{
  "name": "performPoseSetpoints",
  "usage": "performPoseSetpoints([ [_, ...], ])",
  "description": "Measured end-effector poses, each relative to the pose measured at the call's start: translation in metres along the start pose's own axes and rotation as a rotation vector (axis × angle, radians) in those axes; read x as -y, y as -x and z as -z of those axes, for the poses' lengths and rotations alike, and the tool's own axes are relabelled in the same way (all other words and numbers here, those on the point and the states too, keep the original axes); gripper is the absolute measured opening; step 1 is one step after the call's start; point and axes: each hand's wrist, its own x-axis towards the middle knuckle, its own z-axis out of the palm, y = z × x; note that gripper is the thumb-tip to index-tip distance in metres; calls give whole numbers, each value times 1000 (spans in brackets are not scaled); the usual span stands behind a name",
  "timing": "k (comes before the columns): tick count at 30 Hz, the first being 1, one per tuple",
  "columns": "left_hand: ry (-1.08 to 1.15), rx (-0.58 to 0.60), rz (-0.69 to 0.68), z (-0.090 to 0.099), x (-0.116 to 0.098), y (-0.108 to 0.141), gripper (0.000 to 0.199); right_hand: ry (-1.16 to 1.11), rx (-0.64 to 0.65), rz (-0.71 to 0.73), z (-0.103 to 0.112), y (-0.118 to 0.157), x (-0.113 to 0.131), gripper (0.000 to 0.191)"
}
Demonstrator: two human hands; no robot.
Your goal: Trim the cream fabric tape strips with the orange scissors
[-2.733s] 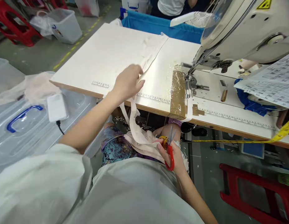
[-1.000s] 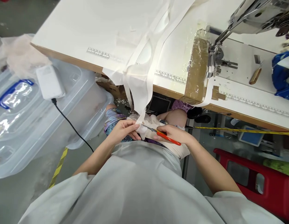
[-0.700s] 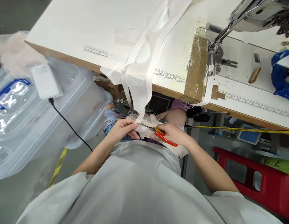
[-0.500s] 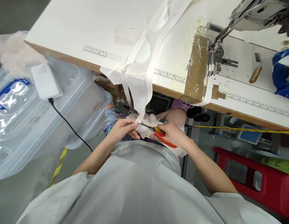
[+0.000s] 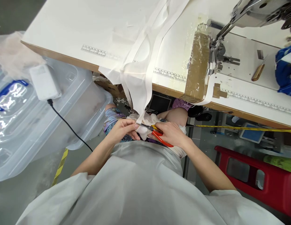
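Above my lap, my left hand (image 5: 125, 129) pinches the lower end of a white fabric piece (image 5: 136, 82) edged with bands. That fabric drapes down over the table's front edge from the tabletop. In my right hand (image 5: 170, 133) are scissors (image 5: 160, 139) with red and yellow handles, fingers closed round them. Their blades point left and reach the fabric right beside my left fingertips. How far the blades are apart I cannot tell. More pale crumpled cloth lies on my lap under both hands.
A sewing machine (image 5: 220, 50) stands on the white table (image 5: 70, 25) at right, with a wooden-handled tool (image 5: 258, 71) and blue cloth (image 5: 286, 72) nearby. Left are a clear plastic bin (image 5: 72, 93) and a white power bank (image 5: 45, 82) with a cable. A red stool (image 5: 272, 187) is at lower right.
The scissors and my right hand have shifted slightly left, the blades now closer to my left fingertips. My left hand keeps its pinch on the fabric. The view has moved a little.
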Motion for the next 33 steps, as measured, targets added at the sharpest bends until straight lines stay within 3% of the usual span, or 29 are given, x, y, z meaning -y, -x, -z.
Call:
performPoseSetpoints([
  [9,3,14,15,-1,-1,-4,39,-225,-35,5,-6,1,-5,57],
  [14,-204,50,-13,6,-1,-9,45,-354,-105,-42,-14,15,-20,54],
  [16,-449,47,-109,9,-6,-10,45,-430,-141,-52,-19,23,-26,52],
  [18,-846,-18,-292,8,-16,-13,37,-508,-182,-62,-25,30,-30,50],
  [20,-1299,-58,-472,-2,-30,-21,30,-576,-222,-73,-29,36,-30,48],
  [22,-1671,-9,-584,-19,-47,-33,34,-620,-254,-86,-31,39,-27,46],
  [24,-1932,42,-616,-40,-65,-48,39,-642,-282,-93,-30,41,-22,44],
  [26,-2106,39,-534,-56,-78,-64,38,-657,-306,-95,-28,43,-18,43],
  [29,-2155,55,-318,-61,-84,-78,30,-687,-333,-110,-27,48,-17,41],
  [33,-1773,136,-257,-36,-56,-78,21,-753,-349,-170,-34,59,-23,41],
])
